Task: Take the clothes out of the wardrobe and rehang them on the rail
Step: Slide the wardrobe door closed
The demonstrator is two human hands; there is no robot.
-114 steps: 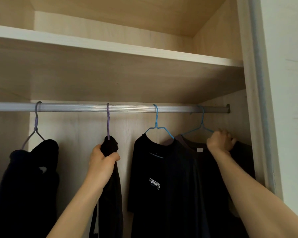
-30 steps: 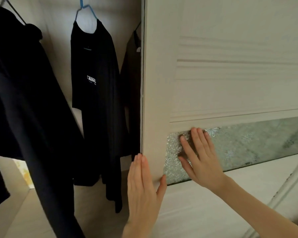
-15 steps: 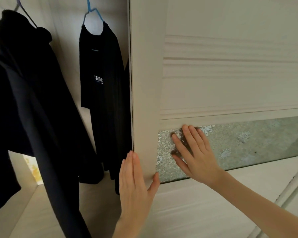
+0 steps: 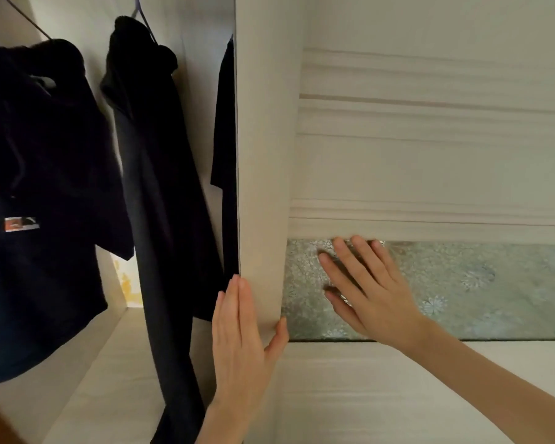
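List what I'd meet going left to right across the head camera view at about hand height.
Dark top with a small patch → long dark garment → left hand → door's white edge → right hand → patterned glass strip.

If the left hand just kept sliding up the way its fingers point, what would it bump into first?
Probably nothing soon: the left hand lies flat along the sliding door's edge, fingers pointing up it. The black shirt hangs just beside that line; depth is unclear.

Matt pale door (image 4: 430, 174); glossy patterned panel (image 4: 478, 283) (floral); dark cloth garments (image 4: 161, 174).
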